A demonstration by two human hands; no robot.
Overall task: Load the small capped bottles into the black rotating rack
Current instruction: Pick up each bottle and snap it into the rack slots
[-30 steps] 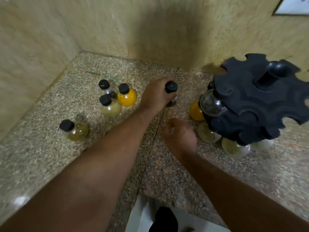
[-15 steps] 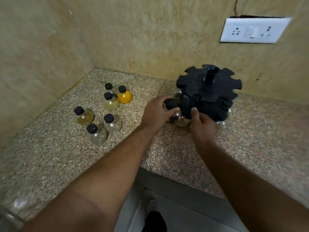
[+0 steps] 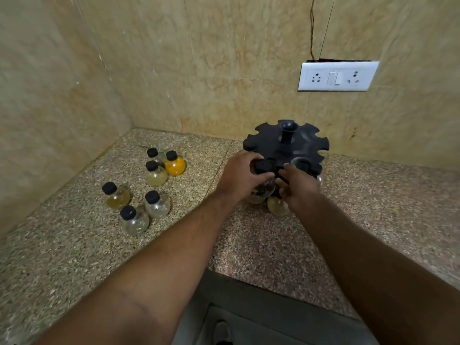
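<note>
six loose bottles [image 3: 157, 204] waited at the left of centre on the counter [image 3: 249, 250], while the left hand [image 3: 240, 178] had its fingers clamped round a dark-filled bottle [image 3: 263, 181] at the near rim of the black rack [image 3: 286, 148], right of centre. the right hand [image 3: 297, 185] rested on the rack edge, fingers loosely apart. best to steady the rack and slide the neck level into an open notch. compared with half a second earlier, the bottle sat closer in against the rim.
</note>
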